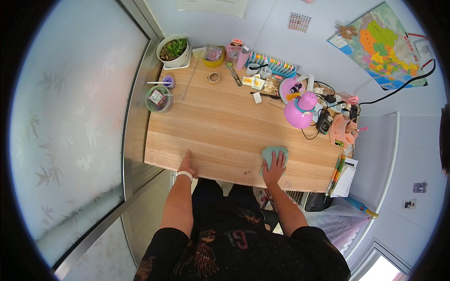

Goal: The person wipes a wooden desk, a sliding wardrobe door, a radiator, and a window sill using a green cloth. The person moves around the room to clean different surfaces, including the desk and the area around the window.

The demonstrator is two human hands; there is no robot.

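Wooden table (pixel 215 122): right hand (pixel 275 167), fingers spread over cloth (pixel 267 152) near front edge, apparently wiping, further strokes needing flat pressure; left hand (pixel 187 167) at front edge, grip unclear.

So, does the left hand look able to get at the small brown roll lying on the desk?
Likely yes. The left hand is at the front edge of the desk, and bare wood lies between it and the brown roll. The roll sits toward the back, so a forward lean may be needed.
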